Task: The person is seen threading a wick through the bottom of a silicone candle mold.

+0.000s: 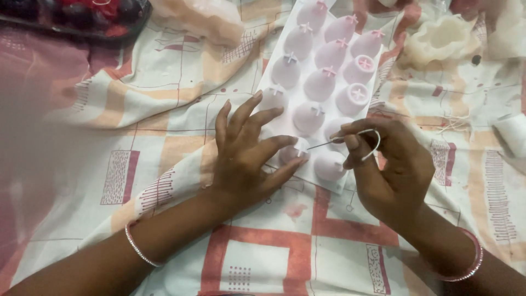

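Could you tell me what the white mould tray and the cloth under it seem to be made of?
The mould tray looks like soft matte silicone or rubbery plastic: smooth, rounded domes without glare. The cloth looks like woven cotton: printed pattern, soft creases.

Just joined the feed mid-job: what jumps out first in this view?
The white mould tray of domed cavities, lying top centre on the patterned cloth. The left hand rests spread on its near end, while the right hand pinches a thin needle with white thread, pointed at a near cavity.

Pale pink mould tray [285, 118] with white crosses, on cream cloth [164, 109] patterned with red-orange squares.
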